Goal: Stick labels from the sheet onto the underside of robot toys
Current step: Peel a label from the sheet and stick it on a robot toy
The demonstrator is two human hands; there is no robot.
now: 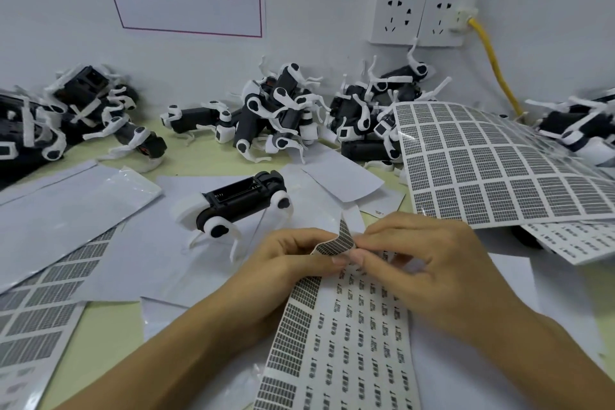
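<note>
Nearest the camera, a long label sheet (346,336) printed with dark barcode blocks and small text lies on the desk (109,326), and both hands pinch its curled far end: the left hand (283,256) and the right hand (422,263) each have a fingertip grip on a peeled, bent strip of labels (337,241). Just beyond the sheet, one black-and-white robot toy (239,203) lies belly-up with its battery bay showing. Beyond it, a heap of robot toys (286,110) rests against the wall.
</note>
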